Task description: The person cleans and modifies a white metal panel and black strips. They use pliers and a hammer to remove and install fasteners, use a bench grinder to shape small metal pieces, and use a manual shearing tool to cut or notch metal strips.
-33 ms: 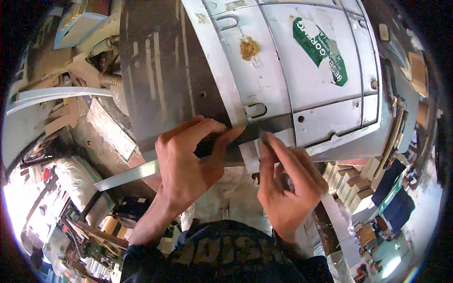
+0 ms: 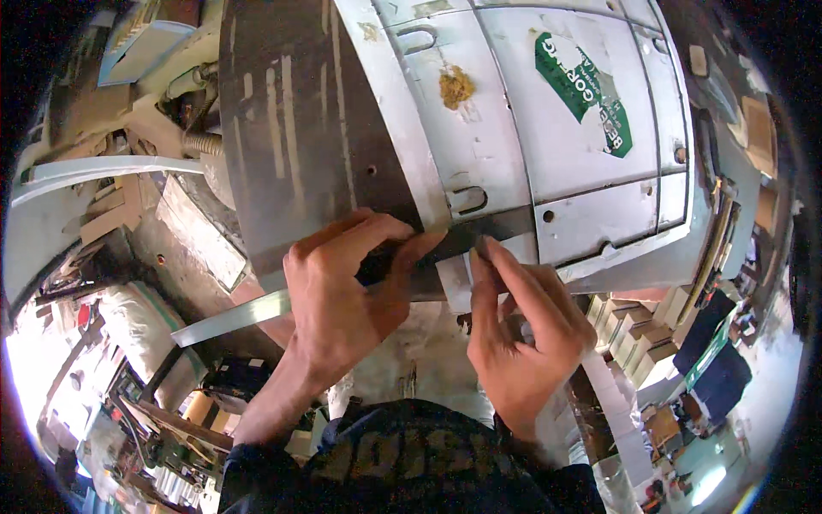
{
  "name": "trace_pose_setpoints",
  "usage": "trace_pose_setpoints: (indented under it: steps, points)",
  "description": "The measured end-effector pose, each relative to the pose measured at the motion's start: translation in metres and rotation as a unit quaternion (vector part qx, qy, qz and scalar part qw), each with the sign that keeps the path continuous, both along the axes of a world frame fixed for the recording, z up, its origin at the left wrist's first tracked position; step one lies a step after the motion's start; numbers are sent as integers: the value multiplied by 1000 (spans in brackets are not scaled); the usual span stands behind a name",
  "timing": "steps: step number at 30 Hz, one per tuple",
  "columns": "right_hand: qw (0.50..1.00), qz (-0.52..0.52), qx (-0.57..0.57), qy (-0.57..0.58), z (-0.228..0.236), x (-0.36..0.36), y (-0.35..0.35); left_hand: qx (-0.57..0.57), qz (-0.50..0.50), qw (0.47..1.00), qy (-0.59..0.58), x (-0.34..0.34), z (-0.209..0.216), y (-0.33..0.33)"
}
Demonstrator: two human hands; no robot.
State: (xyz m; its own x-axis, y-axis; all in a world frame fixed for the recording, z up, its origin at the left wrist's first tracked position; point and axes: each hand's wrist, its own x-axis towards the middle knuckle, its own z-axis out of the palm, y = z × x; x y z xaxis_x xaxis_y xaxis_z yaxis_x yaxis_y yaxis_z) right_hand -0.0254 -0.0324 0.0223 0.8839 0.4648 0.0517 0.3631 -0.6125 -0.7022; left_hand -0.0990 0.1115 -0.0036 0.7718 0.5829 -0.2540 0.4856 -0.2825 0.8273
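My left hand (image 2: 347, 295) grips the lower edge of a dark metal sheet (image 2: 291, 137), fingers curled over it and thumb pointing right along a grey metal strip (image 2: 231, 319). My right hand (image 2: 522, 343) is beside it, fingertips pressing a white strip (image 2: 451, 287) against the lower edge of a grey-white metal panel (image 2: 514, 128). The white strip runs on under that hand toward the lower right (image 2: 612, 403). What lies under the left palm is hidden. The two hands are almost touching.
The panel carries a torn green sticker (image 2: 586, 90), a yellow-brown blotch (image 2: 456, 86) and two small metal loops (image 2: 469, 200). Stacked boxes (image 2: 638, 330) stand at lower right. A padded bundle (image 2: 137, 321) and clutter lie at lower left.
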Motion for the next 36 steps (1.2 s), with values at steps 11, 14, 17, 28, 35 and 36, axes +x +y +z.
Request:
trace_pose_setpoints:
  steps: [11,14,17,28,35,36]
  points:
    - [995,90,-35,38,7,5,9,57,-41,997,-27,3,0,4]
    - [990,110,-84,40,11,7,13,68,-34,997,-11,5,3,2]
    - [986,106,-126,39,14,3,10,62,-37,997,6,7,6,2]
    - [982,42,-160,-90,30,54,-46,104,21,994,-42,-21,50,14]
    - [905,161,141,368,158,5,59,116,148,978,-86,-133,177,26]
    - [881,192,172,397,171,-10,75,96,169,977,-91,-152,191,27]
